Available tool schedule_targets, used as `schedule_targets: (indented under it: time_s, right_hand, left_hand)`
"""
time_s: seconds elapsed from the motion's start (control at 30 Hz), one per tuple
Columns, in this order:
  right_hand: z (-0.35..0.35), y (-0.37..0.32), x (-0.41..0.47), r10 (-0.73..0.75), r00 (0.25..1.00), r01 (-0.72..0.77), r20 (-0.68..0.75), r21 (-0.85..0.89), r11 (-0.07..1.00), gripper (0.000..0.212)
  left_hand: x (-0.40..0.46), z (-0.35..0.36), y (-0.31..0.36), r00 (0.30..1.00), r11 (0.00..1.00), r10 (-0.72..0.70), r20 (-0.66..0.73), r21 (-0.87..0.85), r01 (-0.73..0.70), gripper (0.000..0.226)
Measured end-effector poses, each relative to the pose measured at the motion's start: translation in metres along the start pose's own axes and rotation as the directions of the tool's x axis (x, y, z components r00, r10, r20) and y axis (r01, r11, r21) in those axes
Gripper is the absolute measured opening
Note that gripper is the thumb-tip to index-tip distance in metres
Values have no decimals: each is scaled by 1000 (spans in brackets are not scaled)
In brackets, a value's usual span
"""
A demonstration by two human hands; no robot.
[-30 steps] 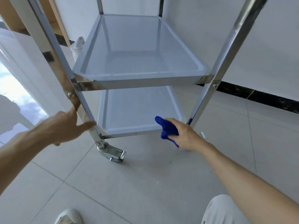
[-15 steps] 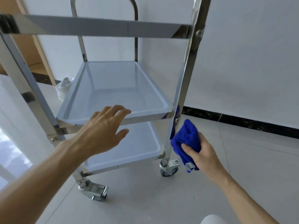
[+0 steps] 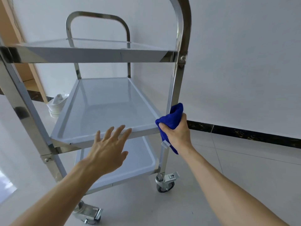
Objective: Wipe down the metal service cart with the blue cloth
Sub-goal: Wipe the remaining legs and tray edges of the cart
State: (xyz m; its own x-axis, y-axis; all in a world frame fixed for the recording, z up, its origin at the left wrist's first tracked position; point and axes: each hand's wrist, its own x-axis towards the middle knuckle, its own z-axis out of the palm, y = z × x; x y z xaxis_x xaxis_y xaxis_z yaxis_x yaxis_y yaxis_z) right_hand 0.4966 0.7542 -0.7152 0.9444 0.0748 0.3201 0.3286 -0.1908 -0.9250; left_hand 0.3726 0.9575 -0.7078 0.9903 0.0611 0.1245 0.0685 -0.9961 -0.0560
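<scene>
Blue cloth (image 3: 171, 118) is bunched in my right hand (image 3: 176, 134), fingers clenched round it, pressed against the cart's near upright post (image 3: 175, 88) right of centre, which I judge is the part being wiped; my left hand (image 3: 108, 150) hovers spread and empty at the middle shelf's front rim (image 3: 143, 132), low centre, probably ready to steady the metal service cart (image 3: 101, 54) on its castors (image 3: 164, 183).

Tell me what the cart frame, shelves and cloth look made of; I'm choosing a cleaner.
Frame post: looks like polished stainless steel, given its mirror-like reflections. Middle shelf: smooth metal tray with a satin, pale sheen and soft reflections, possibly steel or coated. Cloth in the right hand: blue, fuzzy pile, probably microfibre, with a small sewn tag.
</scene>
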Motion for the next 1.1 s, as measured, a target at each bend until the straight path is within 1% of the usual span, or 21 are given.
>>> schedule_targets:
  time_s: [0.1,0.2,0.3,0.4,0.5,0.57,0.6,0.73,0.77,0.83,0.9,0.97,1.1]
  right_hand:
    - [2,-3,3,5,1000,-4,-26,21,1000,50]
    - [0,-27,14,-25,999,26,-48,24,999,47]
    - [-5,-73,38,-129,983,129,-133,-13,992,51]
    - [-11,-119,63,-240,942,239,-233,-34,970,56]
    - [-10,-125,67,-279,923,276,-266,-47,960,58]
    - [-3,-102,55,-261,928,260,-266,-38,965,56]
    - [2,-83,46,-228,939,229,-256,-26,973,54]
    - [15,-7,0,-6,994,1,-113,-46,999,47]
    - [15,2,-5,26,996,-30,-86,-48,998,46]
    - [15,5,-4,30,997,-33,-65,-43,999,45]
    - [13,-10,5,-15,999,13,-52,-33,999,46]
    - [12,-40,18,-99,994,99,-55,-11,995,46]
    - [14,-111,40,-248,958,257,-140,49,965,47]
  left_hand:
    - [3,6,4,999,999,29,-39,25,-28,77]
    - [4,10,6,997,999,23,-67,36,-21,81]
    - [5,10,5,996,999,17,-84,29,-14,83]
    - [6,10,6,997,999,18,-75,34,-16,82]
    - [5,10,6,997,999,22,-77,34,-20,81]
    - [4,11,4,996,999,26,-87,32,-23,81]
    - [3,12,4,996,999,28,-90,32,-25,81]
    - [1,14,2,995,1000,20,-101,19,-18,81]
    - [0,14,1,994,1000,19,-108,17,-17,81]
    - [-1,14,-3,993,1000,15,-113,3,-15,80]
    - [-2,13,-6,995,1000,10,-104,-5,-11,78]
    - [-4,13,-9,994,1000,-4,-111,-6,3,76]
    - [-7,6,-18,993,998,-45,-106,-58,39,68]
